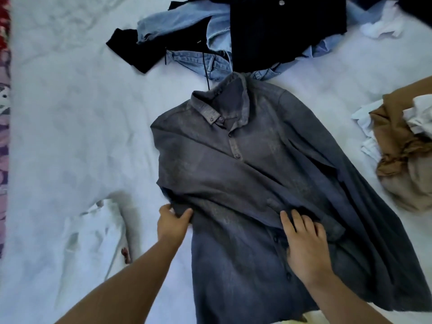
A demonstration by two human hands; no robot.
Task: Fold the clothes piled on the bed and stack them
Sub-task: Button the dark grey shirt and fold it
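A grey button-up shirt (245,164) lies front-up on the white bed (70,136), collar toward the far side, with one sleeve folded across its chest. My left hand (171,224) pinches the shirt's left edge at the folded sleeve. My right hand (304,244) rests flat on the shirt's front near the button placket, fingers straight and spread. A pile of unfolded clothes (233,36), black garments and light blue jeans, lies beyond the collar.
A heap of tan and white clothes (402,146) sits at the right edge of the bed. More white fabric (381,26) lies at the far right. A patterned red and purple cloth (4,113) runs along the left edge.
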